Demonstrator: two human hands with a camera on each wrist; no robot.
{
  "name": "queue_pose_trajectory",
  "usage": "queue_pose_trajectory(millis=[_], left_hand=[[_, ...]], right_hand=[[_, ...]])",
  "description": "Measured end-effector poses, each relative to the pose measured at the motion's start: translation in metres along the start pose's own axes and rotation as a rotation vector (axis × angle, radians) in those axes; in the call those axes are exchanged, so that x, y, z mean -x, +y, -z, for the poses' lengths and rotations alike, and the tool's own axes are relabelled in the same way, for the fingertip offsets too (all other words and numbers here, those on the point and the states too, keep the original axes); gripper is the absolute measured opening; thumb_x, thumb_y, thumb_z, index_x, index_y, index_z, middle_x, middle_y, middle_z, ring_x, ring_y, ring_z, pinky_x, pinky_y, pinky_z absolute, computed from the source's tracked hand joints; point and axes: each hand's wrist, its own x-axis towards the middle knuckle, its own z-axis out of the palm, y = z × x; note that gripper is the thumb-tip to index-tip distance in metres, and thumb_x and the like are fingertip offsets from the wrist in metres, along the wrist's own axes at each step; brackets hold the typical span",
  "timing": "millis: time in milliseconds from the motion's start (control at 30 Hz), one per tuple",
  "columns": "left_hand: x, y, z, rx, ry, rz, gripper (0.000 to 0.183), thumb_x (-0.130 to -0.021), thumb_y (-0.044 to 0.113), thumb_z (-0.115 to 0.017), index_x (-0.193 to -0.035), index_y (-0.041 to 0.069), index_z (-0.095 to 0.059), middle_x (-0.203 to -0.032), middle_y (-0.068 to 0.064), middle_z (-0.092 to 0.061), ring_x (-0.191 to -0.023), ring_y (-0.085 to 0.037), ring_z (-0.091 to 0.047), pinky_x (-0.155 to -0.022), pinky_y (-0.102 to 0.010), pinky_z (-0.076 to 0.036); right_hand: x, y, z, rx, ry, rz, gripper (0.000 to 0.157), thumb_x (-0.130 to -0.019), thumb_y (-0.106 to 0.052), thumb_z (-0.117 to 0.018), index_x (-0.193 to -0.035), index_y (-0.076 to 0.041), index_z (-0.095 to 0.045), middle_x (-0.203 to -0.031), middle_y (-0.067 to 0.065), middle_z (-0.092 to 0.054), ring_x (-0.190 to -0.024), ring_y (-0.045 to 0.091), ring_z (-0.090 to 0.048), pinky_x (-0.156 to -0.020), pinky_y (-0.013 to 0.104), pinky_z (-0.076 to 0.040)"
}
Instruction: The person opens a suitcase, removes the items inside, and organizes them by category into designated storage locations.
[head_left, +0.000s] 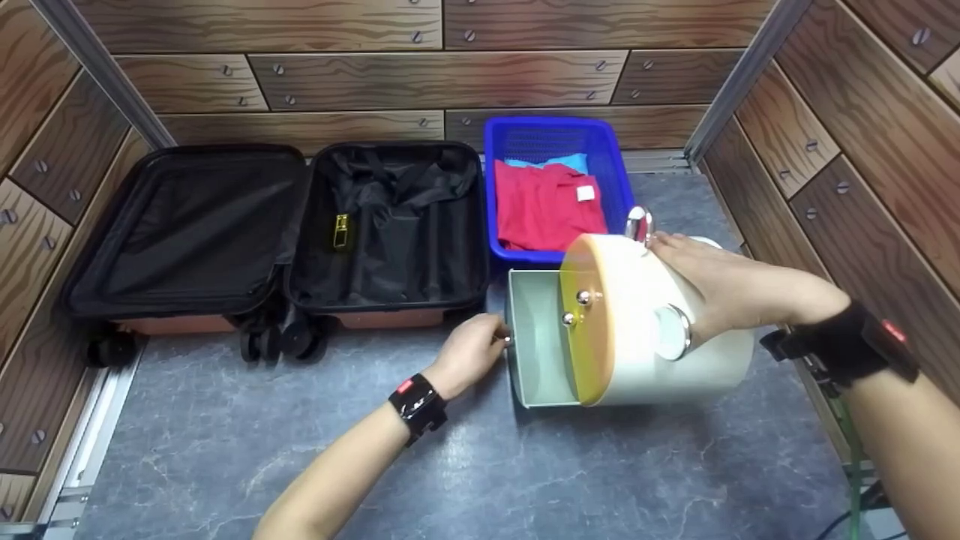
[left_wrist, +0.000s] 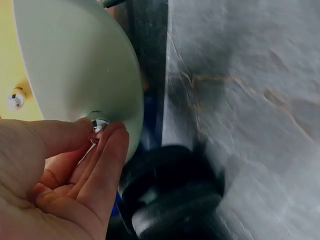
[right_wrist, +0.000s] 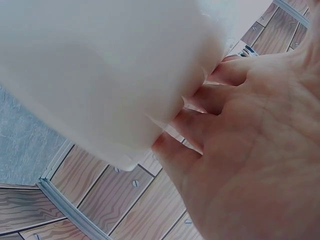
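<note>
A white storage box point(head_left: 637, 375) with a rounded body and a yellow-orange front point(head_left: 589, 352) lies on the floor, right of centre. Its pale green drawer point(head_left: 536, 375) is pulled out to the left, with bare inside surfaces showing. My left hand point(head_left: 472, 349) pinches the drawer's small silver knob point(left_wrist: 98, 123) between thumb and fingers. On the white body rests my right hand point(head_left: 727, 289), fingers extended; in the right wrist view its fingertips lie against the white shell. Two more silver knobs point(head_left: 583, 297) sit on the front, and a chrome handle point(head_left: 640, 223) stands by the right fingertips.
Behind the box, a blue basket point(head_left: 621, 176) holds red cloth point(head_left: 547, 210) and some light blue cloth point(head_left: 574, 162). To the left lies an open black-lined suitcase point(head_left: 390, 259) with a yellow-edged tag point(head_left: 341, 231) inside and wheels point(head_left: 300, 339) facing me. Wood-patterned walls point(head_left: 352, 82) enclose the floor.
</note>
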Motion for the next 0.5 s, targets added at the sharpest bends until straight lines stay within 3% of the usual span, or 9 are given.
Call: queue_pose_trajectory(millis=[300, 500], left_hand=[[0.003, -0.002, 0.007, -0.024, -0.008, -0.006, 0.007, -0.093, 0.006, -0.069, -0.1, 0.005, -0.07, -0.098, -0.007, -0.071, -0.092, -0.022, -0.067, -0.084, -0.036, -0.055], [0.007, 0.0, 0.015, -0.018, -0.097, -0.02, 0.017, -0.095, 0.009, -0.068, -0.11, 0.003, -0.074, -0.104, -0.01, -0.074, -0.098, -0.025, -0.069, -0.089, -0.037, -0.055]], right_hand=[[-0.002, 0.002, 0.001, 0.009, 0.031, 0.027, 0.139, -0.058, -0.068, -0.09, -0.158, 0.006, -0.025, -0.161, 0.029, -0.027, -0.15, 0.047, -0.022, -0.12, 0.062, -0.018], [-0.001, 0.001, -0.002, 0.005, 0.025, 0.012, 0.137, -0.058, -0.063, -0.092, -0.158, 0.004, -0.026, -0.162, 0.029, -0.027, -0.15, 0.046, -0.021, -0.12, 0.061, -0.018]])
